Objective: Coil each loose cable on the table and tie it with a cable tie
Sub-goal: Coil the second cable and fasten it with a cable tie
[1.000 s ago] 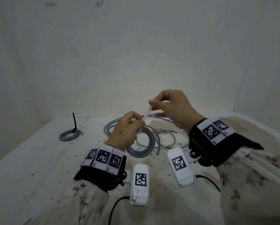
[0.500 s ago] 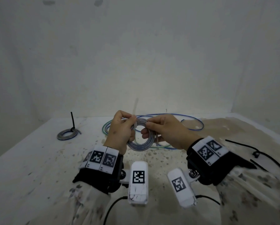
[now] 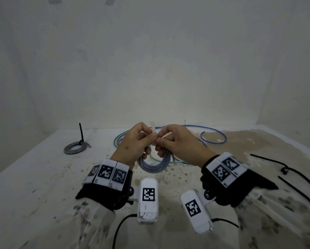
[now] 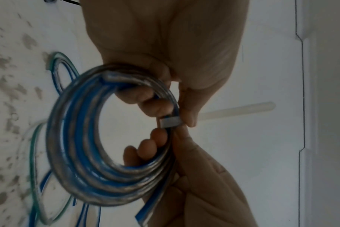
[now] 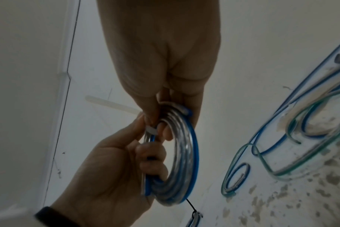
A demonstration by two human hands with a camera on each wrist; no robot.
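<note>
A coil of clear and blue cable [image 3: 151, 166] [image 4: 72, 145] [image 5: 184, 153] hangs above the table between both hands. A white cable tie [image 3: 152, 127] [image 4: 237, 110] [image 5: 111, 102] is wrapped round the coil's top, its tail sticking up. My left hand [image 3: 147, 139] [image 4: 173, 113] curls its fingers through the coil, and its thumb presses the tie's head [image 4: 170, 122] against the strands. My right hand [image 3: 161, 140] [image 4: 171, 136] [image 5: 157, 124] grips the coil right beside the tie, fingers inside the ring and thumb outside.
A tied coil with an upright black tie [image 3: 75, 149] lies at the left of the stained white table [image 3: 33, 186]. Loose blue cable [image 3: 213, 137] and green cable [image 3: 117, 140] sprawl behind the hands. Black cable ties [image 3: 294, 177] lie at the right. Walls close the back and sides.
My right hand has let go of the tie's raised tail and come down onto the coil. Both hands now meet at the tie, whose tail stands shorter above them.
</note>
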